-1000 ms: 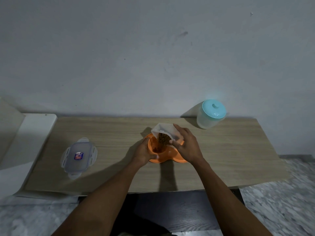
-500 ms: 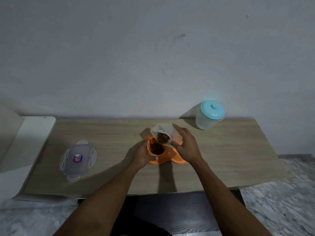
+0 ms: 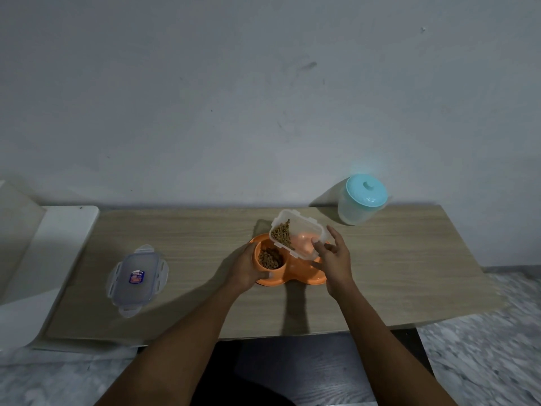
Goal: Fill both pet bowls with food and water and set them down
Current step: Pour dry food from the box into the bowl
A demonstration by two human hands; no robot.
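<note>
In the middle of the frame, the orange double bowl [image 3: 288,271] sits on the table [image 3: 395,259]. Its left cup now has more food. The right hand [image 3: 333,260], clamped on the clear box [image 3: 297,235], has tipped it back. The left hand [image 3: 247,266] grips the bowl's side. Water is likely next, maybe from the blue-lidded jar [image 3: 361,200] at upper right.

1. The single head view is looking forward and down from above the person's forearms.
2. It is facing the wall [image 3: 263,98], taking in the whole wooden table [image 3: 409,273] at arm's reach.
3. No second view is sharing the scene.
</note>
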